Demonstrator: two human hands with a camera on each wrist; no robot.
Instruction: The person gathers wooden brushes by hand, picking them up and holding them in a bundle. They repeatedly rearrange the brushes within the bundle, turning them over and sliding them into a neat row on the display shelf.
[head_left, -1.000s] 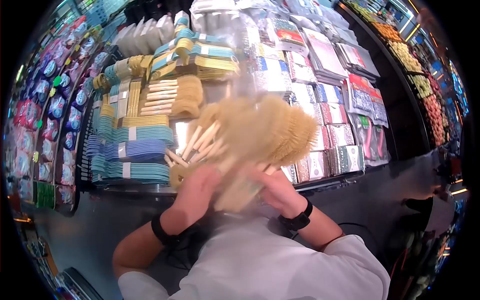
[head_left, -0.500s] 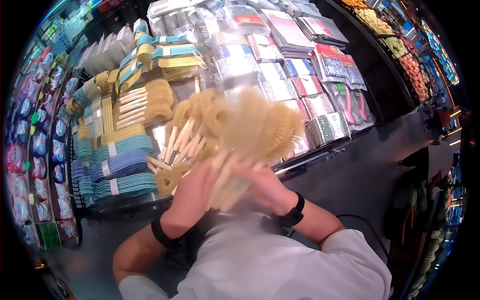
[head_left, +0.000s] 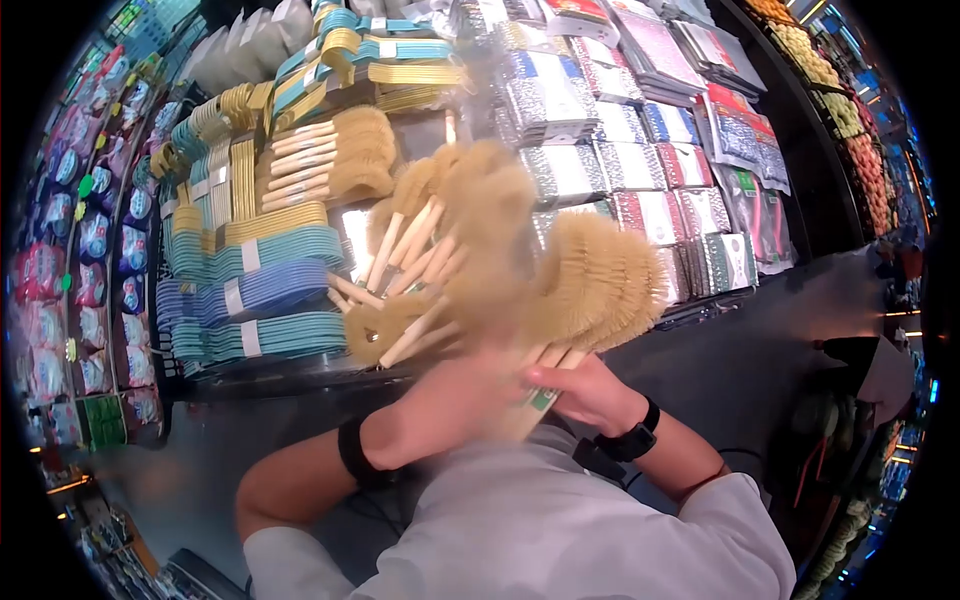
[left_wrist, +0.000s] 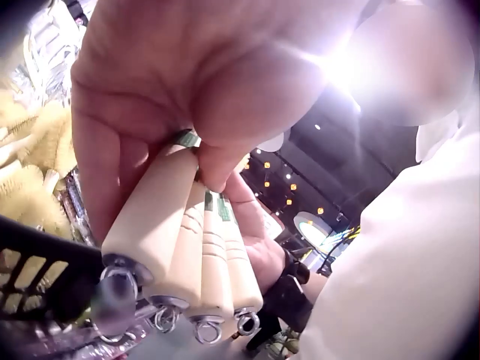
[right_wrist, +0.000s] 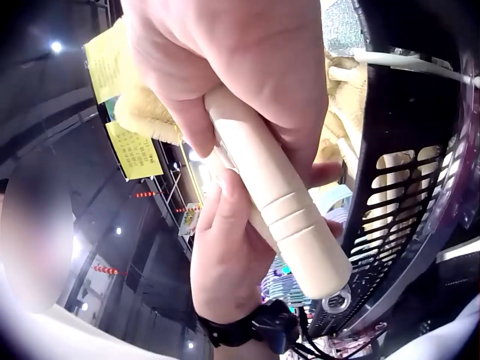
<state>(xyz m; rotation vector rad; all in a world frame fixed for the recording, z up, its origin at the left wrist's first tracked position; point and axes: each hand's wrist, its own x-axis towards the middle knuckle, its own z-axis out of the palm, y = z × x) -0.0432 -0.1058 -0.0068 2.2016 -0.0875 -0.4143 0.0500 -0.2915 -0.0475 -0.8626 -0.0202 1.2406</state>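
Several wooden-handled brushes with tan, looped bristle heads [head_left: 605, 280] fan out above my right hand [head_left: 595, 395], which grips their handles with the thumb across the front. My left hand [head_left: 455, 405], blurred in the head view, is right beside it. In the left wrist view, the fingers of my left hand [left_wrist: 180, 67] curl round a cluster of pale handles [left_wrist: 154, 217] with green labels and metal end rings. The right wrist view has one grooved handle [right_wrist: 281, 202] close up under my right hand [right_wrist: 232, 60]. More brushes [head_left: 410, 240] lie loosely heaped on the display.
A neat row of similar brushes [head_left: 330, 155] lies at the back left. Bundled blue and teal straps [head_left: 250, 290] are stacked beside the heap. Packaged cloths [head_left: 625, 160] fill the right side. A black slatted basket wall [right_wrist: 397, 187] borders the display near my hands.
My right hand and its fan of brushes have shifted right, and a gap now shows between this fan and the blurred bristle heads at its left. The head view has turned too.
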